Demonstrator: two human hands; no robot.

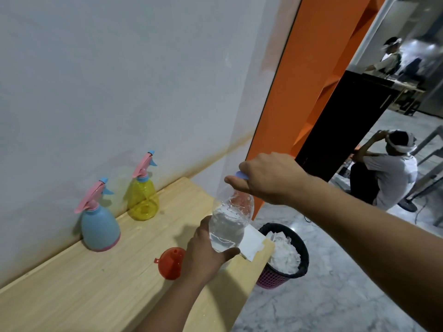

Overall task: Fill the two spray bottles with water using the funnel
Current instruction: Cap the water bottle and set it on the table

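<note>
Water bottle [229, 221] within both grips

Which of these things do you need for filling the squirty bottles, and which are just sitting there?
Needed:
blue spray bottle
yellow spray bottle
red funnel
water bottle, held by left hand, right hand on its cap

Just there:
white paper
bin of tissue

Your left hand [206, 254] curls in a grip low down; your right hand [268, 178] pinches from above.
</note>
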